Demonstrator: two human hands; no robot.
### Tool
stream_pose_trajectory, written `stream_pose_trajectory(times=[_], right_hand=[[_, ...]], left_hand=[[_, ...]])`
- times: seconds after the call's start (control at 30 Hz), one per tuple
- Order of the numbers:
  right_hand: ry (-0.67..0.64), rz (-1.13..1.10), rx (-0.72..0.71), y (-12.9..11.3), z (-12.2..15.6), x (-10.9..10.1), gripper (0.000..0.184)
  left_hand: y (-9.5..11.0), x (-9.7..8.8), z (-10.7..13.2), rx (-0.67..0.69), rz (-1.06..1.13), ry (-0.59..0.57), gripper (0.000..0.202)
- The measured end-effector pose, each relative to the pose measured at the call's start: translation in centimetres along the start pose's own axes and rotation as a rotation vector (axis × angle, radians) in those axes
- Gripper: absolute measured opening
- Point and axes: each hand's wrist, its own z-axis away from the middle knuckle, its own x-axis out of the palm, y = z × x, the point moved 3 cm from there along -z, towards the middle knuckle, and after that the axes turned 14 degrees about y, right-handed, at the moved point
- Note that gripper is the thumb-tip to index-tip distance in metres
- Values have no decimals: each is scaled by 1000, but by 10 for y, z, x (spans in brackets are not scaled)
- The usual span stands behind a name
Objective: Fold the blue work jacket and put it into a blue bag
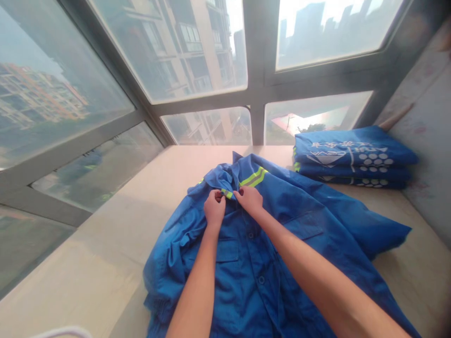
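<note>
- Head view: one blue work jacket point(282, 244) lies spread front side up on a pale ledge point(105, 253). It sits left of a stack of folded blue garments point(352, 157) and closer to the person than that stack.
- The jacket's long axis runs from the person out toward the window point(197, 47). The collar point(225, 180) points away at the far end, level with the stack's left side, and the hem points back to the person and runs out of the bottom edge.
- One sleeve point(384, 230) spreads off to the right and ends just in front of the stack, not touching it.
- The left hand point(214, 209) is clenched on a fold of cloth just under the collar, left of the stack.
- The right hand point(251, 199) is just beside it, nearer the stack, its fingertips pinching the jacket by a short yellow-green tab point(227, 193) that shows between the two hands.
- Both forearms lie over the jacket's front along its long axis.
- Counts on the jacket: two chest pockets, one point(227, 251) on the side away from the stack and one point(306, 225) on the stack's side. Two buttons point(261, 280) can be made out on the placket, and one pair of yellow-green reflective stripes point(254, 177) shows by the collar.
- The stack shows three folded layers with white print on top, and it rests against the wall at the far right.
- A white rounded edge point(63, 332) shows at the bottom left, well apart from the stack; what it is cannot be told.
</note>
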Motion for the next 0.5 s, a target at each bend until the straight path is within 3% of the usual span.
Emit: stream_pose_trajectory(times=[0.1, 0.3, 0.5], right_hand=[[-41, -103, 110, 7, -10, 10, 19], [-1, -305, 126, 31, -22, 10, 26], [57, -513, 193, 26, -28, 5, 38]], left_hand=[[1, 3, 2, 17, -11, 11, 16], [5, 9, 1, 1, 200, -5, 22], [17, 22, -7, -35, 298, 18, 16]])
